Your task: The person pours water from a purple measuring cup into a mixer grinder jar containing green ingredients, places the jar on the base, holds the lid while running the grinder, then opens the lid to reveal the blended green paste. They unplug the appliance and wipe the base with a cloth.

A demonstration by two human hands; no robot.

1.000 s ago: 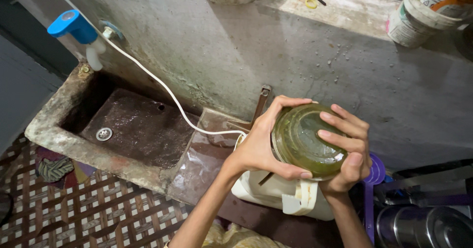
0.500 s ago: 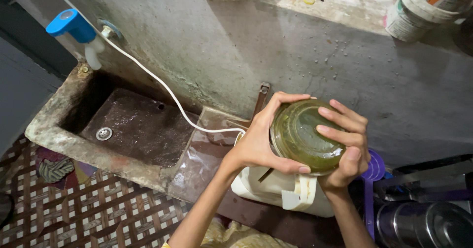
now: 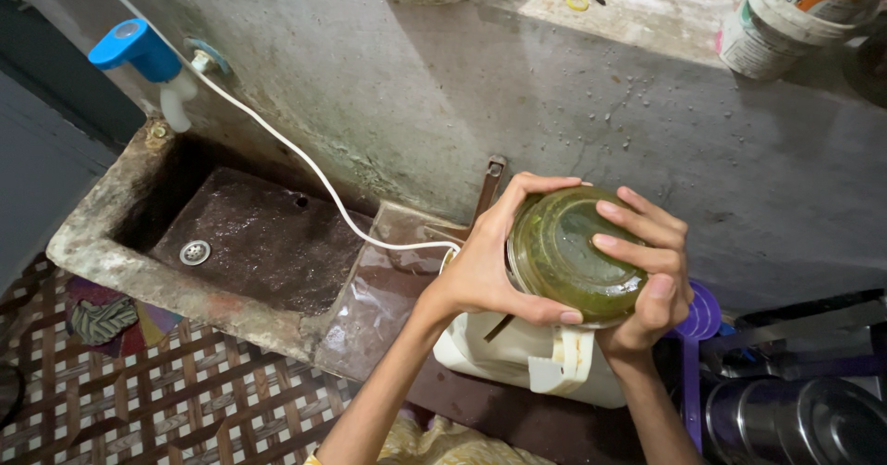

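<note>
Nothing has shifted since half a second ago: both hands stay clasped around one green-stained jar lid (image 3: pixel 575 254). From the left, one blue tap (image 3: pixel 139 54), one stone sink (image 3: pixel 92 243), then the left hand (image 3: pixel 485 271) and right hand (image 3: pixel 651 285) gripping opposite edges, above one white appliance base (image 3: pixel 531 359).

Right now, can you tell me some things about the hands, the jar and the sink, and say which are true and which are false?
1. Both hands hold the jar. True: the left hand and right hand clasp the greenish clear jar.
2. The jar sits inside the sink. False: it is above a white appliance, beside the stone sink.
3. The tap is red. False: the tap is blue.
4. A white cord runs along the wall. True: the cord.
</note>
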